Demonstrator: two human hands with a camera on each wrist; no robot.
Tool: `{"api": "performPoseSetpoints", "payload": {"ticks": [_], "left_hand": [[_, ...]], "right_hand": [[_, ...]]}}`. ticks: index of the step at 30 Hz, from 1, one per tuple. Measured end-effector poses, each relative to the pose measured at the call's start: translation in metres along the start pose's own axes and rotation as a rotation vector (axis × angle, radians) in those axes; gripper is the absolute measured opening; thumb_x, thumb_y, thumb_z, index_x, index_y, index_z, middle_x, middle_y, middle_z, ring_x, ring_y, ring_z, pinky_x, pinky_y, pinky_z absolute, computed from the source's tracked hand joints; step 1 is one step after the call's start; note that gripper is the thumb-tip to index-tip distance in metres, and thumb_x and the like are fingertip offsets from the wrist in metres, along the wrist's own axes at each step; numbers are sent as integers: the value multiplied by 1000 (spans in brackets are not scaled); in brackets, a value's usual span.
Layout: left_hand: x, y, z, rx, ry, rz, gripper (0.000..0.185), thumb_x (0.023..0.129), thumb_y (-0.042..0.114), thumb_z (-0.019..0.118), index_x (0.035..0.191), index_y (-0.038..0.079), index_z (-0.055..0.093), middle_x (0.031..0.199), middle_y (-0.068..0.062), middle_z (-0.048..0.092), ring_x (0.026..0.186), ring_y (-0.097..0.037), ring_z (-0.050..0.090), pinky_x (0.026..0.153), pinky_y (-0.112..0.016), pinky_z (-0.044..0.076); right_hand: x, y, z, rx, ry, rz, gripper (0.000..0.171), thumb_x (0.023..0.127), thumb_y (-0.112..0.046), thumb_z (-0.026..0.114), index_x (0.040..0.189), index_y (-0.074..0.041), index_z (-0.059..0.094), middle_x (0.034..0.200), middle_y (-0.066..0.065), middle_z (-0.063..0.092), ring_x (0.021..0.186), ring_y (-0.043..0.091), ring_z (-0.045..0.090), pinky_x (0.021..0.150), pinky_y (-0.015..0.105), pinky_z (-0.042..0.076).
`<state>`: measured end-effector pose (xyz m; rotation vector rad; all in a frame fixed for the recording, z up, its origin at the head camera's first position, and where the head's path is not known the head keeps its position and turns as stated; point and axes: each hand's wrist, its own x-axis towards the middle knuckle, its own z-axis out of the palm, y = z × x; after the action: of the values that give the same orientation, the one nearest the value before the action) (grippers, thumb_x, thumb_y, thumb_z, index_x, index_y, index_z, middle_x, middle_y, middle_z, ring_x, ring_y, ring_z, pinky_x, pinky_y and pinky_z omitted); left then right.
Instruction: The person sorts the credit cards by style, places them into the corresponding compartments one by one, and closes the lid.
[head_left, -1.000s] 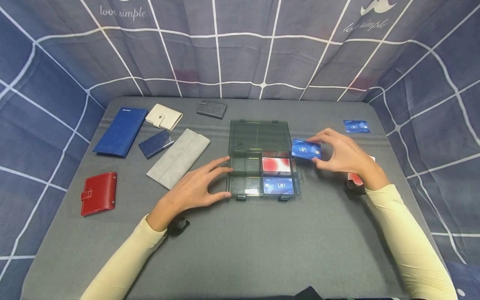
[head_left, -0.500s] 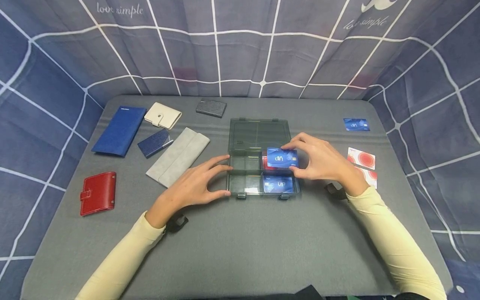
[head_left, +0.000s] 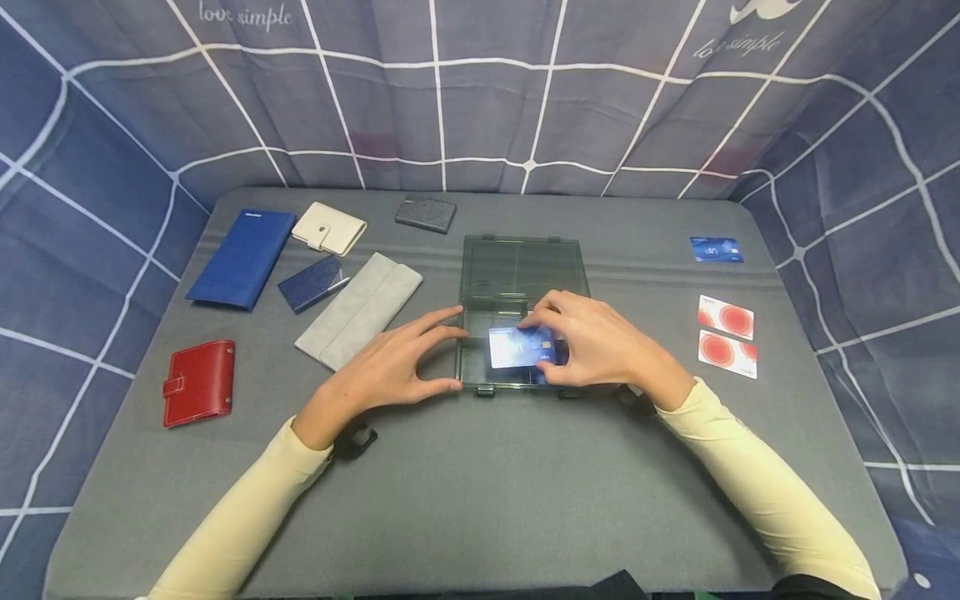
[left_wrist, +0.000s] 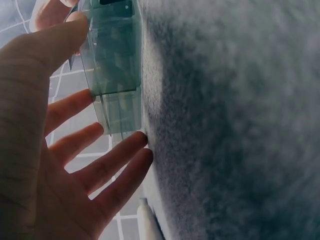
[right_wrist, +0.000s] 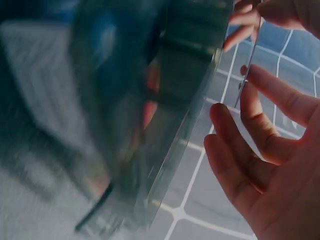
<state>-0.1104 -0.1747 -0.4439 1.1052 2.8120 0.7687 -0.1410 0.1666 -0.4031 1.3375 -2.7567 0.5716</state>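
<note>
My right hand (head_left: pixel 600 342) pinches a shiny blue card (head_left: pixel 513 348) between thumb and fingers, over the left compartments of a dark, see-through divided box (head_left: pixel 487 262). The box's lid lies open toward the back. Edge-on, the card (right_wrist: pixel 255 45) appears as a thin line in the right wrist view. My left hand (head_left: pixel 382 371) is at the box's left side, thumb and fingers spread, with fingertips right at the wall (left_wrist: pixel 117 60) in the left wrist view. The right compartments are mostly hidden behind my right hand.
To the right lie two red-and-white cards (head_left: pixel 726 354) and another blue card (head_left: pixel 716 249). On the left are a grey flap wallet (head_left: pixel 363 308), a blue folder (head_left: pixel 243 258), a cream wallet (head_left: pixel 330 227), a navy case (head_left: pixel 311 283) and a red wallet (head_left: pixel 198 383). A dark case (head_left: pixel 426 214) lies behind.
My right hand has carried the blue card leftward, from the box's right side, across the right compartments, to over the left ones. My left hand stays at the box's side.
</note>
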Motion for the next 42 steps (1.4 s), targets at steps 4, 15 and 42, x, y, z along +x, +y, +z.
{"api": "performPoseSetpoints", "payload": {"ticks": [4,15,42], "left_hand": [[1,0,-1,1,-7,-1,73,90,55,86,149,20,63,171,-2,41,146,-29,54,100,-52,57],[0,0,2,16,2,3,74,90,57,85,149,20,63,170,-3,42,146,-29,54,101,-51,57],[-1,0,3,6,-15,-17,74,91,57,84,151,20,61,174,-1,35,147,-30,53,106,-53,54]], "right_hand": [[4,-8,5,-7,-21,5,52,78,-33,82,127,-17,76,116,0,66,91,16,62,73,38,52],[17,-24,12,-74,-73,-3,50,79,-35,82,125,-16,76,113,3,67,99,23,63,81,43,54],[28,-35,18,-176,-102,-48,51,80,-37,84,125,-15,72,111,5,67,101,27,65,88,45,56]]}}
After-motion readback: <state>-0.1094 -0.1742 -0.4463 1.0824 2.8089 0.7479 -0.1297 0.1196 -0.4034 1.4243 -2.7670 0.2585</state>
